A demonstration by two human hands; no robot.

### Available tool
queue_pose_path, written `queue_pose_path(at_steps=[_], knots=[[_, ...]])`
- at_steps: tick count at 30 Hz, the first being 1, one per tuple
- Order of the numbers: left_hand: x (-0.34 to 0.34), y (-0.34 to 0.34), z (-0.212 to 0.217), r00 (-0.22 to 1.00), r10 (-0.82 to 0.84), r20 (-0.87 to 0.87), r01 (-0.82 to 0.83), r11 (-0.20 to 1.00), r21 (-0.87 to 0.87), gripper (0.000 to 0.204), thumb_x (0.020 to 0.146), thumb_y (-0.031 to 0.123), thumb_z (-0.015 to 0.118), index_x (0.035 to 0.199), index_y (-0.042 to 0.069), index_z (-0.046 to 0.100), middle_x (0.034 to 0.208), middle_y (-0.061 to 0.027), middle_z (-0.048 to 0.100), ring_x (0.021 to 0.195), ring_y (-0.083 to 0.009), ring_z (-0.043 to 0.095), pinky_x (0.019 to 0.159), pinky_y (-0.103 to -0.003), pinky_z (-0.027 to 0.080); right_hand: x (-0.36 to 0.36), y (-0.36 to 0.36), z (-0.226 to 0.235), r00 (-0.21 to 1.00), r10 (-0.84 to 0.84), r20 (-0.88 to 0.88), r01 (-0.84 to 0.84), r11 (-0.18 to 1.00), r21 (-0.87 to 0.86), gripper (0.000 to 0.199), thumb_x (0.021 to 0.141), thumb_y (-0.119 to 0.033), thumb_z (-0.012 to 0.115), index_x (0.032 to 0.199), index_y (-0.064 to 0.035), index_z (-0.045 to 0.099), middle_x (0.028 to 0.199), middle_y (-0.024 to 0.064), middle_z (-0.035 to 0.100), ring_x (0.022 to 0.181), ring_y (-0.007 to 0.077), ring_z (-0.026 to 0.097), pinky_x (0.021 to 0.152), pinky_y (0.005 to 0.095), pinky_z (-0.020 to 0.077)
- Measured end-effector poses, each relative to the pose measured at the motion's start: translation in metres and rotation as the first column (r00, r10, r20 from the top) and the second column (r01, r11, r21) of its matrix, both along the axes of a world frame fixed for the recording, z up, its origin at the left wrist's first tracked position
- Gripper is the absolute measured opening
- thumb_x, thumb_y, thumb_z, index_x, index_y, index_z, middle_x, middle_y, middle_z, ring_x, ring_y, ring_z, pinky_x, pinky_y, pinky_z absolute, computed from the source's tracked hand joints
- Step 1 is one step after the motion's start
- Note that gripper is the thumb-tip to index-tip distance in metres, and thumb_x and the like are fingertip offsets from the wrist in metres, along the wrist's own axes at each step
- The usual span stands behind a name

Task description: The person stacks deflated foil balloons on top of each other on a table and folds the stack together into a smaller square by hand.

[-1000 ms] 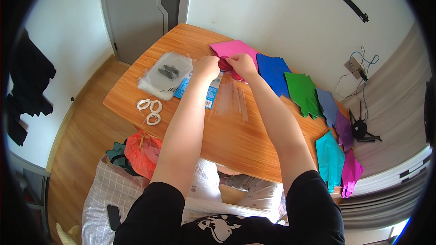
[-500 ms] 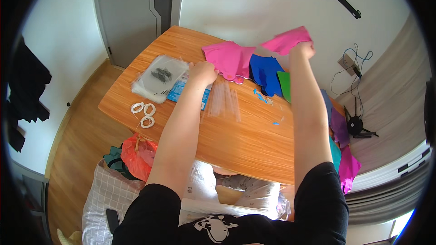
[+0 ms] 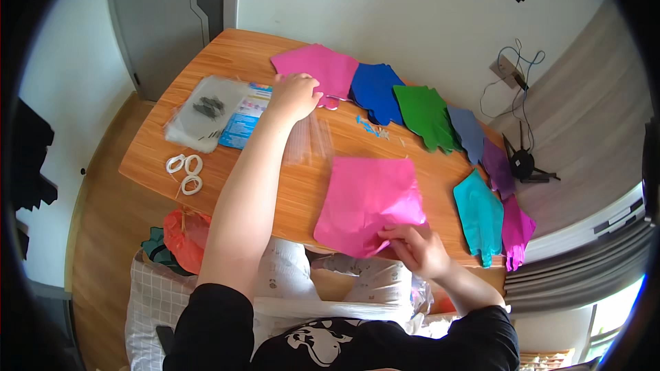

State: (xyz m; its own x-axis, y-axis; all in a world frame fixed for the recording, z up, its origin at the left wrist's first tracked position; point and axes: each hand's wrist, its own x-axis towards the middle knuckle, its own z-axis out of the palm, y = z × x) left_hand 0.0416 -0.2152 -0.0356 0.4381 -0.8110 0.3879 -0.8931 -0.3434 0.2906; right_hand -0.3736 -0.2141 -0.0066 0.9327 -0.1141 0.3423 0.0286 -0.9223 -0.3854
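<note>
Note pink sheet (image 3: 368,199) pinched at its near edge by right hand (image 3: 417,249), extending ahead-left of it, judge light, limp, slick, best held by edges, cannot tell grip of left hand (image 3: 297,96).

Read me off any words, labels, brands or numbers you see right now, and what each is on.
No text is readable in this view.
Blue-and-white packet, left of the left hand: print, too small and blurred to read.
Black shirt: a white graphic, no readable lettering.
Pink sheet in the right hand: no print visible.
</note>
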Motion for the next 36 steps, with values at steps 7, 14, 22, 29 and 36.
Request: queue_pose_path(at_steps=[7, 14, 22, 29, 36], knots=[[-0.030, -0.011, -0.004, 0.975, -0.222, -0.030, 0.224, 0.970, 0.090, 0.044, 0.096, 0.041, 0.066, 0.131, 0.014, 0.067, 0.143, -0.0069, 0.061, 0.137, -0.0254, 0.051, 0.117, -0.056, 0.029, 0.008, -0.008, 0.035, 0.972, 0.165, -0.166, -0.168, 0.986, -0.004, 0.033, 0.095, -0.029, 0.072, 0.114, -0.0030, 0.072, 0.104, 0.0174, 0.074, 0.090, 0.0310, 0.073, 0.077, 0.0392, 0.0576], [-0.060, 0.003, 0.011, 0.975, -0.212, -0.063, 0.221, 0.923, 0.316, 0.101, 0.070, 0.066, 0.081, 0.154, 0.020, 0.046, 0.165, -0.0147, 0.032, 0.155, -0.0365, 0.023, 0.123, -0.059, 0.018, 0.161, -0.117, 0.027, 0.914, -0.404, -0.042, 0.399, 0.912, -0.091, 0.030, 0.093, -0.035, 0.071, 0.105, -0.0081, 0.076, 0.097, 0.0124, 0.074, 0.090, 0.0323, 0.071, 0.078, 0.0423, 0.0560], [-0.043, 0.012, 0.011, 0.990, -0.136, -0.043, 0.142, 0.905, 0.401, 0.131, 0.050, 0.070, 0.090, 0.160, 0.024, 0.035, 0.170, -0.0190, 0.019, 0.157, -0.0431, 0.010, 0.124, -0.063, 0.014, 0.237, -0.166, -0.024, 0.848, -0.528, 0.042, 0.509, 0.790, -0.341, 0.025, 0.091, -0.033, 0.071, 0.101, -0.0106, 0.077, 0.100, 0.0112, 0.074, 0.096, 0.0318, 0.070, 0.082, 0.0448, 0.0564], [-0.036, 0.016, 0.021, 0.989, -0.127, -0.078, 0.148, 0.893, 0.424, 0.124, 0.058, 0.067, 0.089, 0.161, 0.023, 0.035, 0.170, -0.0178, 0.020, 0.158, -0.0414, 0.010, 0.125, -0.062, 0.011, 0.241, -0.171, -0.017, 0.819, -0.573, -0.034, 0.550, 0.801, -0.236, 0.020, 0.088, -0.027, 0.072, 0.100, -0.0107, 0.077, 0.092, 0.0109, 0.075, 0.088, 0.0302, 0.072, 0.078, 0.0433, 0.0571], [-0.059, -0.011, 0.016, 0.964, -0.239, -0.116, 0.262, 0.928, 0.264, 0.094, 0.084, 0.058, 0.075, 0.161, 0.021, 0.034, 0.170, -0.0152, 0.021, 0.158, -0.0349, 0.013, 0.126, -0.057, 0.016, 0.229, -0.203, -0.012, 0.840, -0.543, 0.015, 0.532, 0.827, 0.182, 0.016, 0.088, -0.021, 0.071, 0.089, -0.0056, 0.075, 0.088, 0.0104, 0.076, 0.079, 0.0260, 0.072, 0.073, 0.0392, 0.0585]])
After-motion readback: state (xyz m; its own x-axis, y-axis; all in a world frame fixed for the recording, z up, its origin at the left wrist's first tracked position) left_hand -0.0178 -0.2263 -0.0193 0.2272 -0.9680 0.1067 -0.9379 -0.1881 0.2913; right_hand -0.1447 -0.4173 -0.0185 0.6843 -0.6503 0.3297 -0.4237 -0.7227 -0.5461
